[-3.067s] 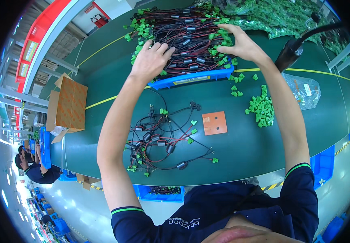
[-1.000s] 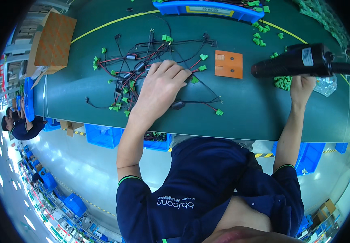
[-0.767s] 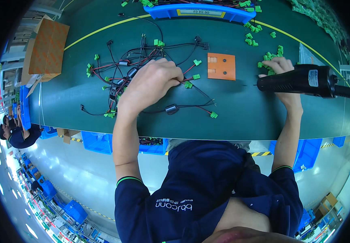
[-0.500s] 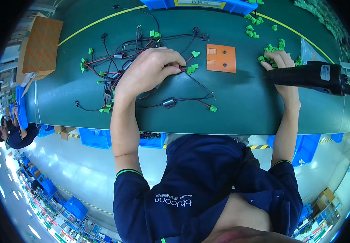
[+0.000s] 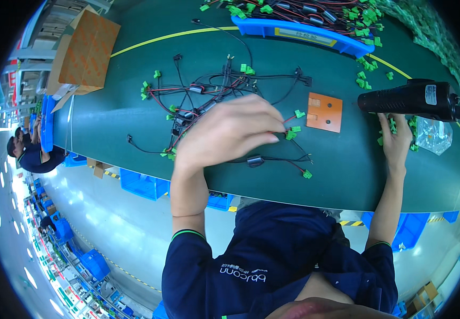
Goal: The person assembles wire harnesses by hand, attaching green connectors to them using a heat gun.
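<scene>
My left hand [image 5: 230, 133] hovers over a tangle of black and red wires [image 5: 208, 93] with green plug connectors on the green table [image 5: 347, 170]. Its fingers are pinched on a red and black wire beside two green connectors [image 5: 294, 131]. My right hand [image 5: 395, 141] rests at the right on a small heap of loose green connectors [image 5: 413, 123]. A black power screwdriver [image 5: 411, 98] hangs just above that hand and hides its fingertips. An orange square plate [image 5: 324, 112] lies between my hands.
A blue tray [image 5: 304, 32] full of wire harnesses stands at the table's far edge. A cardboard box [image 5: 84, 50] sits far left, a clear plastic bag [image 5: 435, 135] far right. Blue bins [image 5: 145, 186] stand below the table. Another person [image 5: 30, 154] works at the left.
My left hand came back from the far tray to the wire tangle and closed on a wire. My right hand moved to the green connector heap under the screwdriver.
</scene>
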### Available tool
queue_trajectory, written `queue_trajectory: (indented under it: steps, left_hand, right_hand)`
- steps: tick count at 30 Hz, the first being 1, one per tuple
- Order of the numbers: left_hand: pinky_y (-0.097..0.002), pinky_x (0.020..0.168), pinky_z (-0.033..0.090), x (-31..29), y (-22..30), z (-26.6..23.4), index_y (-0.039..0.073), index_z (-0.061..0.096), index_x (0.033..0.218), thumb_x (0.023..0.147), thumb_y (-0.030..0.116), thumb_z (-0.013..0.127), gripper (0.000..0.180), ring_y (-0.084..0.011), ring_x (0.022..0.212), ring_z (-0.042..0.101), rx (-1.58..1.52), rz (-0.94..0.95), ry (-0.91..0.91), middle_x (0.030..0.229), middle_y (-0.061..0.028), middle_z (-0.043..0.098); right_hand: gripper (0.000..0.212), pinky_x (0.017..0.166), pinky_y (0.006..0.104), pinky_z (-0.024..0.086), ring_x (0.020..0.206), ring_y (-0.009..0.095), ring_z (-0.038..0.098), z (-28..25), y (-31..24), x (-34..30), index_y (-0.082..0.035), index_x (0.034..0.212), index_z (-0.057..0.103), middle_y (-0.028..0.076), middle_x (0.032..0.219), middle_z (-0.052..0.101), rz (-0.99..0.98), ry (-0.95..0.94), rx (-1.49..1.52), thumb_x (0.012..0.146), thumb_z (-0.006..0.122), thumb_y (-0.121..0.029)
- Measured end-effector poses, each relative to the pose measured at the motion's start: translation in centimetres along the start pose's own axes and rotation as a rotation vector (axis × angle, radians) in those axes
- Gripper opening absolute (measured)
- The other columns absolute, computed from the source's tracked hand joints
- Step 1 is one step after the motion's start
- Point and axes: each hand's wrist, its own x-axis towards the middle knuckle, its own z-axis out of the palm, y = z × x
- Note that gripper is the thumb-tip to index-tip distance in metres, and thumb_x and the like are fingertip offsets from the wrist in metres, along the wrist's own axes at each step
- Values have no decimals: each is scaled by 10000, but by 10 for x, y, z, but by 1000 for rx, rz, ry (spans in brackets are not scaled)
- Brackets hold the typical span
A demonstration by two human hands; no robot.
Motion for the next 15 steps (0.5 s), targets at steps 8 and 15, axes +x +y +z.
queue_trajectory:
  steps: [8, 15]
  left_hand:
    - [-326, 812, 555, -24, -34, -57, 15, 775, 1059, 868, -13, 745, 196, -251, 885, 714, 402, -317, 247, 989, -79, 763]
    - [-335, 922, 577, 7, -46, -60, 37, 772, 1147, 901, -6, 731, 253, -222, 986, 741, 97, -303, 293, 1026, -89, 771]
  right_hand:
    - [166, 780, 269, 497, 846, 125, 612, 1, 3, 7, 7, 1151, 691, 55, 966, 669, -10, 69, 183, 995, 695, -50]
    - [193, 767, 300, 512, 827, 141, 630, 7, 49, -9, 20, 1155, 699, 61, 935, 683, 34, 29, 214, 965, 710, -11]
